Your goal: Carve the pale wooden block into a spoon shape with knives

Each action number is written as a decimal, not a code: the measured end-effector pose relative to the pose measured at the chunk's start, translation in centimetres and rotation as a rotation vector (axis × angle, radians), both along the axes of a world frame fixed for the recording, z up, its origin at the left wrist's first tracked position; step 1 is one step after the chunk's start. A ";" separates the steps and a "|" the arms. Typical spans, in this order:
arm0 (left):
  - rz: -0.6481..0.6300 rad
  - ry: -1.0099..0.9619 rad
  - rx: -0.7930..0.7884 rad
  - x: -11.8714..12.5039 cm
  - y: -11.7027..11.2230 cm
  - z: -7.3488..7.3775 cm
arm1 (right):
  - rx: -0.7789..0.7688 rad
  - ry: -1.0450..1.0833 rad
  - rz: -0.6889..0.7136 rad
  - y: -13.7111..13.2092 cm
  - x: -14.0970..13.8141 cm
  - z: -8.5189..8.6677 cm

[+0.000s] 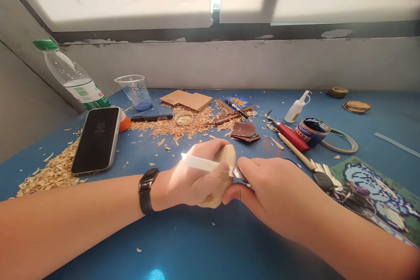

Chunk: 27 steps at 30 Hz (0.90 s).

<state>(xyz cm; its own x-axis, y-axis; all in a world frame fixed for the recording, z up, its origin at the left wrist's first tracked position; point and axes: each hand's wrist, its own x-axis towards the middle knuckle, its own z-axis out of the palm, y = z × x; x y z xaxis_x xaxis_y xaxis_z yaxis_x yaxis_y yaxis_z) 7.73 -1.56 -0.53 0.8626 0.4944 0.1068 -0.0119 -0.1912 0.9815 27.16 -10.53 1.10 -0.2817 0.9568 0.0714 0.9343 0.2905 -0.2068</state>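
My left hand [190, 179], with a dark watch on its wrist, is closed around a pale, rounded piece of wood [227, 155]. Most of the wood is hidden behind the fingers. In my right hand [275, 188] is a knife [201, 163], its handle mostly covered by my grip. The bright blade points left across the front of the wood and past my left thumb. Whether its edge touches the wood I cannot tell. My right thumb rests against or very close to the wood's lower right side.
Wood shavings [167, 127] lie behind my hands, more at left by a phone [96, 140]. A bottle [77, 78] and a plastic cup [134, 92] stand back left. At right are a red-handled tool [293, 137], a jar [311, 133], a glue bottle [297, 108] and keys [324, 179].
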 end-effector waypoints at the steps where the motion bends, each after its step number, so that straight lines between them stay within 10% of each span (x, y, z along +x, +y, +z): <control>1: 0.013 0.009 0.015 0.0 0.0 0.0 | 0.005 0.014 -0.003 0.1 0.0 0.0; 8: 0.004 0.000 -0.091 0.1 -0.4 0.6 | 0.185 -0.006 -0.037 0.0 0.0 -0.7; 13: 0.165 0.022 0.175 0.2 -0.5 1.1 | 0.363 -0.113 -0.111 0.2 -0.2 -1.2; 21: 0.308 0.048 0.347 0.4 -0.3 1.1 | 0.032 -0.157 -0.321 0.8 -1.0 0.4; 27: 0.154 0.010 0.171 0.0 -0.3 0.1 | -0.033 -0.048 -0.074 0.0 -0.2 0.7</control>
